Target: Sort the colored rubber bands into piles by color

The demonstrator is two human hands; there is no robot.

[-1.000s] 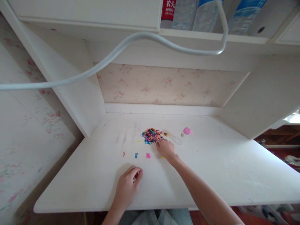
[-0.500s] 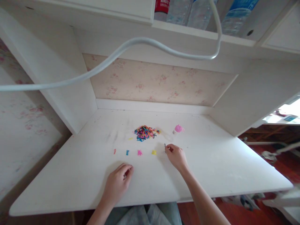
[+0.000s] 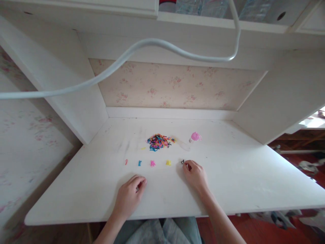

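Observation:
My right hand rests on the white desk with thumb and fingers pinched at a small black rubber band. To its left, in a row, lie a yellow bunch of rubber bands, a pink bunch, a blue bunch and a single orange-red band. My left hand lies near the front edge, fingers curled against the thumb; what is inside, if anything, is hidden. Behind the row is a heap of mixed coloured rubber bands.
A pink-topped small container lies right of the heap, near a clear, filmy bag. A lone yellow band is left of the heap. A white cable hangs across the view, below a shelf with bottles.
The black band stood upright in my right fingertips and now lies lower, bunched beside them. My left hand stays in place. The view has tilted slightly downward.

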